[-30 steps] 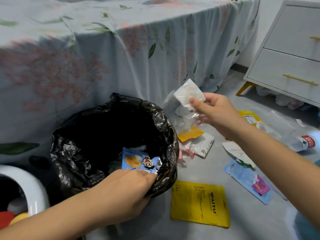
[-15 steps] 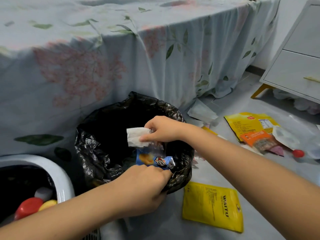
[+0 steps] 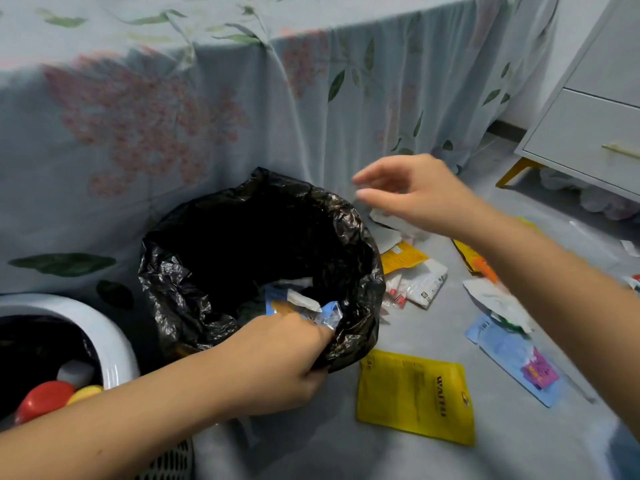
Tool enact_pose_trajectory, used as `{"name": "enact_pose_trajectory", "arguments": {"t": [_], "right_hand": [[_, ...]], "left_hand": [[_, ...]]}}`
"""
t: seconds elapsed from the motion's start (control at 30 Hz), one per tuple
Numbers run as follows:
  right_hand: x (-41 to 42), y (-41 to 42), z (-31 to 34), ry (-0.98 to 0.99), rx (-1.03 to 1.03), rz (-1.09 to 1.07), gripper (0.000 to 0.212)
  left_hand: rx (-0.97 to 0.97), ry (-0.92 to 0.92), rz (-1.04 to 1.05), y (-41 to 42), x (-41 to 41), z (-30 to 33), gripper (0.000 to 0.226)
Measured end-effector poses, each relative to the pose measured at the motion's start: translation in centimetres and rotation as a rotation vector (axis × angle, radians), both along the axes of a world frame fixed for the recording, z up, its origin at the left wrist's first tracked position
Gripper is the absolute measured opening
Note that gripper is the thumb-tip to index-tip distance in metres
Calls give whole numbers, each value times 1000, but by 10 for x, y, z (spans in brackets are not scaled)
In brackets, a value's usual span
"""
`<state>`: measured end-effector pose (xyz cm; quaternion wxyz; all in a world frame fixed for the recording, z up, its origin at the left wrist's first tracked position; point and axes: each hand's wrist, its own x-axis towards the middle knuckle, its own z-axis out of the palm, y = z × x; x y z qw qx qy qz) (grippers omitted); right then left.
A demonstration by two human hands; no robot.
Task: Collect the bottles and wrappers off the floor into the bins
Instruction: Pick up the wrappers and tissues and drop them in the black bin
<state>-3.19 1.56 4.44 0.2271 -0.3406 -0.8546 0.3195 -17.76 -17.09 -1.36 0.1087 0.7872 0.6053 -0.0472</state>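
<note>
The right hand (image 3: 420, 199) has let go of the white tissue and pulled back from the bin, fingers spread and empty. The left hand (image 3: 280, 362) pinches the black bag (image 3: 173, 282) rim. Wrappers (image 3: 301, 303) lie inside just beyond its fingertips; a yellow packet (image 3: 415, 396) lies on the floor beside it.

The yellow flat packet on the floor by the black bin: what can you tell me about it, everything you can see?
The yellow flat foil-like packet lies flat on the grey floor, just right of the black plastic bin liner. It is roughly rectangular and slightly skewed, looks empty, with dark lettering running sideways and faint small print. Its upper left corner meets or slips under the liner's edge. Neither hand touches it; the left hand grips the liner rim nearby.
</note>
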Motion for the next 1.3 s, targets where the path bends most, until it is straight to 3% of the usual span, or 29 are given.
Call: {"name": "enact_pose_trajectory", "arguments": {"t": [0.1, 0.2, 0.27, 0.33, 0.37, 0.53, 0.7, 0.8, 1.0, 1.2, 1.3], "right_hand": [[63, 15, -42, -190, -8, -205, 18], [110, 2, -118, -502, -137, -213, 26], [123, -18, -158, -672, -262, -158, 52], [128, -32, -187, -791, -295, -85, 98], [129, -36, -197, -823, -292, -81, 106], [122, -39, -224, -827, -177, -111, 94], [116, -37, -236, -877, -125, -95, 82], [117, -38, -241, -887, -94, -102, 68], [124, -42, -250, -868, -225, -139, 48], [128, -37, -245, -702, -380, -107, 39], [126, -37, -229, -585, -506, -116, 24]], "left_hand": [[26, -120, 42, 1, -5, -5, 36], [21, -256, 105, 0, -7, -2, 57], [-24, -308, 159, -1, -10, 10, 64], [-59, -369, 211, 0, -21, 21, 64], [-43, -378, 231, 2, -29, 25, 62], [198, -184, 277, 11, -70, 31, 66], [-97, -391, 118, 0, -74, 34, 59], [-112, -309, 68, -11, -76, 29, 62], [-119, -157, -5, -21, -71, 22, 61], [-59, -54, -16, -19, -71, 11, 48], [-61, -39, -30, -15, -68, 11, 42]]}}
